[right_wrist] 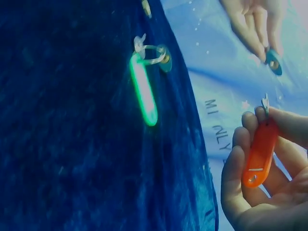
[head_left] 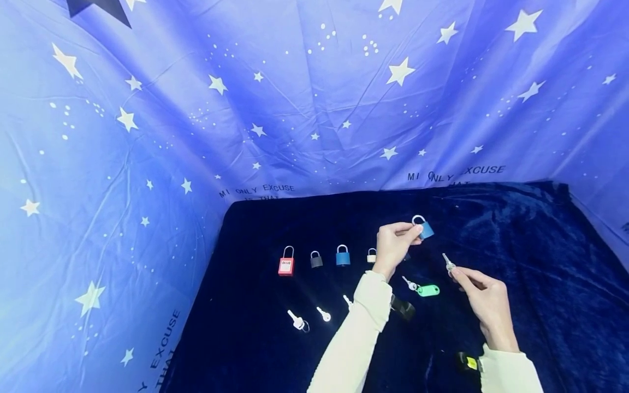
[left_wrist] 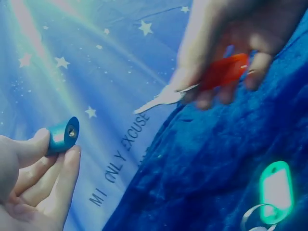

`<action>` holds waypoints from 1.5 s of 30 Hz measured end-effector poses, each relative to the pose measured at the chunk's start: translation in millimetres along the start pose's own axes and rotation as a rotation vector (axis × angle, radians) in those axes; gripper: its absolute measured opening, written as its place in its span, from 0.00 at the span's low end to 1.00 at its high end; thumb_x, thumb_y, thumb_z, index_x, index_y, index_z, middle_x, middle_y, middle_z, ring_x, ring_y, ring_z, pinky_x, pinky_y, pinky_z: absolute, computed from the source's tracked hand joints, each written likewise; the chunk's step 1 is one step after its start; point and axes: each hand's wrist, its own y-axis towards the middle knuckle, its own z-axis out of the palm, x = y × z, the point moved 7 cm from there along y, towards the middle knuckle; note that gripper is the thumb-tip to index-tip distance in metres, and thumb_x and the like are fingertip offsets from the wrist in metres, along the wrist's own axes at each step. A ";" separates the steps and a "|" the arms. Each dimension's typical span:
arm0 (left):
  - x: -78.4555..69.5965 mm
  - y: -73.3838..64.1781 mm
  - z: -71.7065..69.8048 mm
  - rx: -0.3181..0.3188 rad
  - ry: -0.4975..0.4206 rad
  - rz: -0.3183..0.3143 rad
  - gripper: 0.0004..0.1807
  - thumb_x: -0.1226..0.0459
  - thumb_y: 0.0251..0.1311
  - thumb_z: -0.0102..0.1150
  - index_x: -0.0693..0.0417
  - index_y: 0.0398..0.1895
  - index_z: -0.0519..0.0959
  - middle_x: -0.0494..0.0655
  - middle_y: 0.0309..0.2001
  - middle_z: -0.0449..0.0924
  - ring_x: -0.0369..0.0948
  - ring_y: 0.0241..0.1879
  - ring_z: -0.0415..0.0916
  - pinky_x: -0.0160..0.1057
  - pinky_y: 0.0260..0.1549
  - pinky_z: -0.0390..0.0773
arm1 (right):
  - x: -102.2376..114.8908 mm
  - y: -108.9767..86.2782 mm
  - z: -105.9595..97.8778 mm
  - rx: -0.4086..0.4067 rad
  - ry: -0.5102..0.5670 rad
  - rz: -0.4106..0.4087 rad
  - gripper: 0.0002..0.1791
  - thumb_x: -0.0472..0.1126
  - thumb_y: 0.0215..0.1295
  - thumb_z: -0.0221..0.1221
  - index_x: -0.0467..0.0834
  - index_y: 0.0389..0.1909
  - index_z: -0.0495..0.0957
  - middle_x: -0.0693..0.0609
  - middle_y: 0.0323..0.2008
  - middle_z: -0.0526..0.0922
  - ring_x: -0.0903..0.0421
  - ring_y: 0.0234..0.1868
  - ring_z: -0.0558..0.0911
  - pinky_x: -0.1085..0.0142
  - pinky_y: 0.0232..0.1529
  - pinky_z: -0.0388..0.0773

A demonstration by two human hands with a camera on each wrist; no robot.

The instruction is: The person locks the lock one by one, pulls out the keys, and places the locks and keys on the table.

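Observation:
My left hand [head_left: 391,245] pinches a blue padlock [head_left: 426,230] by its body, raised above the dark cloth, with the shackle up. In the left wrist view the keyhole in the bottom of the padlock [left_wrist: 71,131] shows. To the right and lower, my right hand [head_left: 486,303] pinches a silver key [head_left: 447,262], its blade pointing toward the padlock but apart from it. An orange tag [right_wrist: 261,154] hangs from that key, lying across the fingers in the right wrist view. Between the hands, a key with a green tag [head_left: 429,290] lies on the cloth.
A row on the dark blue cloth [head_left: 245,234] holds a red padlock [head_left: 286,266], a black padlock [head_left: 316,262], another blue padlock [head_left: 342,257] and a brass padlock [head_left: 371,258]. Loose keys [head_left: 297,321] lie nearer, one partly behind the left sleeve. A starry curtain [head_left: 314,109] stands behind.

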 end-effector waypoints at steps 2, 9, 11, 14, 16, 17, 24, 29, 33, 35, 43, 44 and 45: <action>-2.4 3.6 -0.1 0.010 0.003 0.006 0.10 0.69 0.59 0.68 0.70 0.37 0.85 0.62 0.30 0.87 0.61 0.31 0.85 0.32 0.28 0.85 | -3.1 0.2 -3.6 0.004 -0.003 0.003 0.22 0.48 0.67 0.64 0.32 0.47 0.83 0.72 0.25 0.84 0.67 0.28 0.82 0.76 0.31 0.77; 0.9 3.0 4.2 0.004 0.032 -0.030 0.10 0.67 0.56 0.71 0.67 0.37 0.86 0.59 0.30 0.88 0.59 0.31 0.86 0.32 0.30 0.85 | -7.2 1.7 -10.9 0.020 -0.019 -0.047 0.19 0.44 0.66 0.65 0.30 0.45 0.83 0.75 0.26 0.82 0.69 0.26 0.80 0.77 0.28 0.77; 2.4 2.2 5.9 0.002 0.036 -0.040 0.09 0.67 0.55 0.71 0.66 0.36 0.86 0.58 0.30 0.88 0.58 0.31 0.86 0.32 0.31 0.85 | -8.4 3.6 -13.1 0.020 -0.055 -0.063 0.19 0.43 0.66 0.65 0.30 0.45 0.83 0.77 0.25 0.80 0.71 0.26 0.79 0.78 0.27 0.76; 7.7 2.1 9.5 0.004 0.040 -0.055 0.09 0.67 0.54 0.72 0.65 0.34 0.86 0.57 0.29 0.88 0.57 0.31 0.86 0.32 0.30 0.85 | -11.0 6.7 -16.6 0.023 -0.158 -0.076 0.19 0.44 0.65 0.65 0.31 0.45 0.84 0.75 0.24 0.80 0.74 0.25 0.78 0.79 0.26 0.73; 12.5 2.7 11.7 0.009 0.057 -0.066 0.09 0.67 0.54 0.73 0.65 0.34 0.86 0.57 0.29 0.88 0.55 0.30 0.87 0.31 0.30 0.84 | -12.3 8.5 -17.7 0.034 -0.223 -0.079 0.19 0.46 0.66 0.65 0.33 0.45 0.84 0.67 0.24 0.84 0.75 0.25 0.77 0.79 0.26 0.72; 15.3 3.2 12.7 0.010 0.070 -0.072 0.09 0.67 0.53 0.73 0.65 0.34 0.86 0.56 0.28 0.88 0.54 0.29 0.87 0.31 0.30 0.84 | -13.1 9.7 -17.7 0.046 -0.250 -0.079 0.19 0.47 0.66 0.64 0.33 0.45 0.84 0.63 0.25 0.85 0.75 0.26 0.77 0.78 0.26 0.72; 36.4 5.3 18.2 0.022 0.179 -0.125 0.08 0.67 0.53 0.73 0.62 0.34 0.87 0.53 0.27 0.88 0.43 0.24 0.86 0.29 0.29 0.83 | -22.6 15.9 -9.9 0.183 -0.324 -0.031 0.20 0.49 0.70 0.60 0.33 0.45 0.84 0.44 0.32 0.88 0.68 0.26 0.79 0.72 0.26 0.74; 47.8 4.0 22.4 0.040 0.287 -0.142 0.07 0.66 0.54 0.73 0.62 0.32 0.87 0.51 0.26 0.88 0.42 0.23 0.86 0.27 0.26 0.82 | -28.9 17.5 -5.0 0.269 -0.391 -0.007 0.19 0.48 0.70 0.59 0.34 0.44 0.84 0.46 0.31 0.88 0.64 0.28 0.80 0.68 0.29 0.74; 53.5 2.0 23.1 0.036 0.422 -0.155 0.07 0.63 0.54 0.73 0.58 0.29 0.87 0.47 0.23 0.87 0.40 0.21 0.85 0.23 0.29 0.78 | -32.2 17.5 -2.4 0.313 -0.432 -0.009 0.18 0.48 0.70 0.59 0.35 0.42 0.85 0.48 0.29 0.88 0.61 0.28 0.81 0.65 0.30 0.74; 56.3 1.0 24.0 0.035 0.477 -0.162 0.07 0.62 0.53 0.74 0.56 0.28 0.87 0.45 0.22 0.87 0.38 0.20 0.84 0.22 0.36 0.76 | -33.3 17.1 -1.8 0.319 -0.454 -0.019 0.17 0.47 0.70 0.59 0.36 0.40 0.86 0.50 0.28 0.87 0.60 0.27 0.81 0.65 0.30 0.74; 64.5 0.1 30.5 0.032 0.606 -0.180 0.08 0.60 0.54 0.74 0.54 0.25 0.87 0.42 0.16 0.84 0.29 0.15 0.78 0.24 0.42 0.73 | -37.3 16.3 -3.4 0.342 -0.488 -0.011 0.16 0.48 0.71 0.57 0.39 0.37 0.85 0.52 0.27 0.86 0.60 0.26 0.81 0.64 0.30 0.73; 65.7 0.3 31.6 0.034 0.620 -0.180 0.08 0.60 0.54 0.73 0.54 0.24 0.87 0.42 0.16 0.84 0.28 0.14 0.76 0.23 0.36 0.74 | -37.1 16.6 -3.6 0.344 -0.497 -0.011 0.15 0.48 0.71 0.58 0.40 0.36 0.85 0.52 0.26 0.86 0.60 0.26 0.81 0.64 0.30 0.73; 66.6 0.3 32.4 0.033 0.627 -0.184 0.09 0.60 0.54 0.73 0.54 0.23 0.86 0.42 0.15 0.83 0.28 0.13 0.75 0.23 0.30 0.74 | -36.5 17.1 -4.0 0.344 -0.508 -0.013 0.15 0.48 0.70 0.58 0.41 0.35 0.85 0.52 0.25 0.86 0.60 0.26 0.81 0.64 0.29 0.72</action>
